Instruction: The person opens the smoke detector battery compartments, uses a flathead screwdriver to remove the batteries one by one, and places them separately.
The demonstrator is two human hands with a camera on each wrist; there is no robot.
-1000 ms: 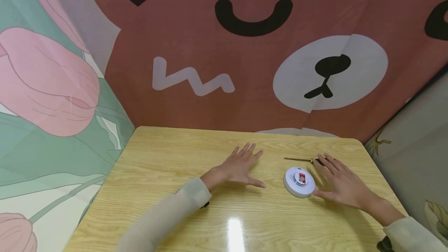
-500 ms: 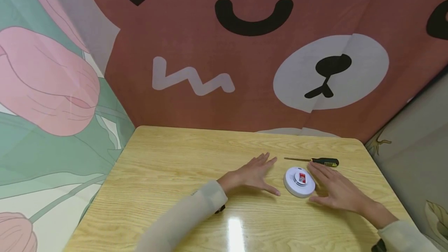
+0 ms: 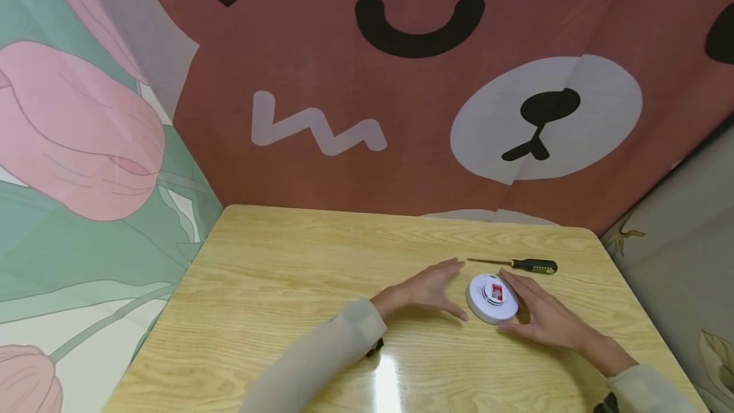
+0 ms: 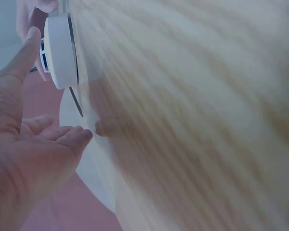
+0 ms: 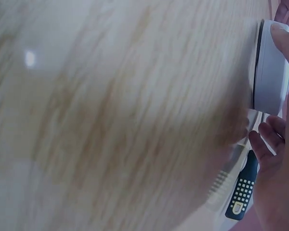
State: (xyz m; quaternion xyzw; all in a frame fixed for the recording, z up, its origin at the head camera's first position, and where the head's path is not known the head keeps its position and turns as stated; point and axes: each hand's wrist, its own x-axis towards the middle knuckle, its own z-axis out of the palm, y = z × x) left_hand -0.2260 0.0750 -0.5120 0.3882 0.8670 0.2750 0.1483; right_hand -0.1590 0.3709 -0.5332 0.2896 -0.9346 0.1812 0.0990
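Note:
A round white smoke detector (image 3: 492, 299) with a red label on top lies on the wooden table. To its left is my left hand (image 3: 425, 287), thumb and fingers spread toward it with a small gap in the head view. My right hand (image 3: 541, 314) curves about its right side, the thumb (image 5: 281, 38) at the detector's side wall and the fingers near its far edge. Behind the detector lies a screwdriver (image 3: 534, 266) with a black and yellow handle, its shaft pointing left. The left wrist view shows the detector (image 4: 62, 53) flat on the table beyond the left thumb.
The light wooden table (image 3: 275, 260) ends at a back edge against a brown bear-print curtain (image 3: 321, 177). A flowered curtain (image 3: 86, 132) hangs on the left and a grey one (image 3: 688, 222) on the right. Light glares off the table's front part.
My left hand has moved right, up close to the smoke detector. My right hand has shifted slightly left around its side, uncovering the screwdriver handle. Detector and screwdriver stay in place.

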